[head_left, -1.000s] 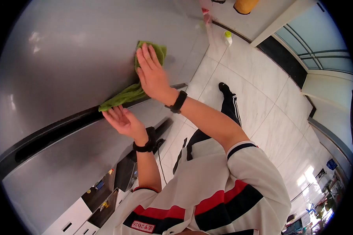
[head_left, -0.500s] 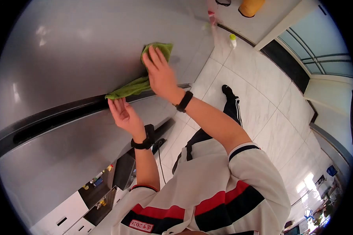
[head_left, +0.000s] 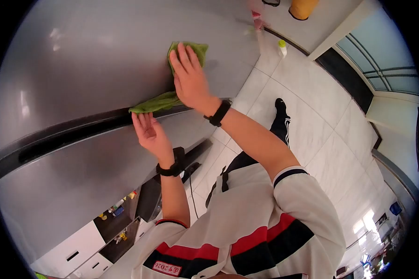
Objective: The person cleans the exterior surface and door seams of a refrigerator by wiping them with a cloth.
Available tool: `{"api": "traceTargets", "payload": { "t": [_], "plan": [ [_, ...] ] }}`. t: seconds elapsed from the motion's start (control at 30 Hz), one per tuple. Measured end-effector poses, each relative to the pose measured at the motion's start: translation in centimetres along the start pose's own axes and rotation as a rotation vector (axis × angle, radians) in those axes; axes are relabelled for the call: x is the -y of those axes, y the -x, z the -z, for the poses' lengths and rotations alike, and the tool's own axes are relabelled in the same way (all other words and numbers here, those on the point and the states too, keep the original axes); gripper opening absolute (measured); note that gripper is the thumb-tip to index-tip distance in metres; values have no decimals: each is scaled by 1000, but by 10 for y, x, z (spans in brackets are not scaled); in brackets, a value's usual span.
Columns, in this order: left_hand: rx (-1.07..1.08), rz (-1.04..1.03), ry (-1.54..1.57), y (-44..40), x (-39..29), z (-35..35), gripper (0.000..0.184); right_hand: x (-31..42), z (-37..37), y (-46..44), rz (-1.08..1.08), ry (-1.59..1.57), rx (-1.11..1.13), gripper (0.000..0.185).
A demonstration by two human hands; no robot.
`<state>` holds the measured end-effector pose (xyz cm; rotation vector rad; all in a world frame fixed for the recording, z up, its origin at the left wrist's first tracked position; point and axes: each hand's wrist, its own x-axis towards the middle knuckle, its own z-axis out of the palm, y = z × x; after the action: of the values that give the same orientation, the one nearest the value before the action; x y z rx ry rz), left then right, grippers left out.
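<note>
"While you are cataloguing the moss-green, soft-looking fabric cloth (head_left: 159, 102), where is it lying?"

"Its upper part is resting against the broad silver-grey metallic panel (head_left: 88, 69); its lower strip is running along the long black recessed band (head_left: 65, 139) beneath. It is seemingly forming one piece, though the bare right hand (head_left: 192, 83) is hiding part of the join."

"Hands, then. How are they standing?"

"Item one, the right, is wearing a plain black wristband (head_left: 218, 113). It is lying flat over the cloth's upper part, fingers extended, not clenching. Item two, the bare left hand (head_left: 152, 135), is wearing a blocky black wristband (head_left: 171, 170). Its fingertips are touching the cloth's lower edge from underneath; whether they are pinching or merely supporting it, I cannot tell."

"And progress?"

"Judging by contact, the cloth work is looking under way rather than finished: both hands are occupying the cloth, which is covering only a small portion of the panel. Which stretches are done and which are remaining, the surface is not showing."

"Anything outlying?"

"One pale bottle with a yellow-green cap (head_left: 282, 48) is standing well apart, on the white marbled tile floor (head_left: 312, 102)."
</note>
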<state>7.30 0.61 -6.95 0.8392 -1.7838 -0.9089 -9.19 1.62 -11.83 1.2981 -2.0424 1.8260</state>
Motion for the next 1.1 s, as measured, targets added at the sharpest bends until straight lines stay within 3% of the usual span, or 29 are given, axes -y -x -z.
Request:
{"api": "traceTargets", "payload": {
  "t": [0.17, 0.4, 0.5, 0.6, 0.7, 0.8, 0.9, 1.03, 1.1],
  "plan": [
    [-2, 13, -14, 0, -6, -1, 55, -17, -1, -27, -73, 36, -137, 63],
    [8, 23, 14, 0, -7, -5, 58, -4, 3, 1, -156, -49, 1, 66],
    [3, -7, 8, 1, -3, -4, 59, 12, -1, 32, 4, -72, 150, 68],
    [12, 12, -20, 0, -7, -5, 59, 15, -6, 40, 100, -116, 143, 68],
    [30, -32, -8, -1, 1, 0, 56, 5, 2, 30, 100, -107, 182, 67],
    [10, 0, -20, 0, -3, 0, 55, -3, -2, 7, -4, -109, 37, 70],
    [9, 13, -41, -1, -3, 2, 55, -19, -1, -3, -34, -99, 27, 71],
    [30, 17, -35, -4, -11, 2, 54, -69, -13, 1, -304, -57, -82, 69],
    [30, 4, -40, -3, -7, 1, 54, -67, -12, 5, -292, -40, -37, 69]
  ]
}}
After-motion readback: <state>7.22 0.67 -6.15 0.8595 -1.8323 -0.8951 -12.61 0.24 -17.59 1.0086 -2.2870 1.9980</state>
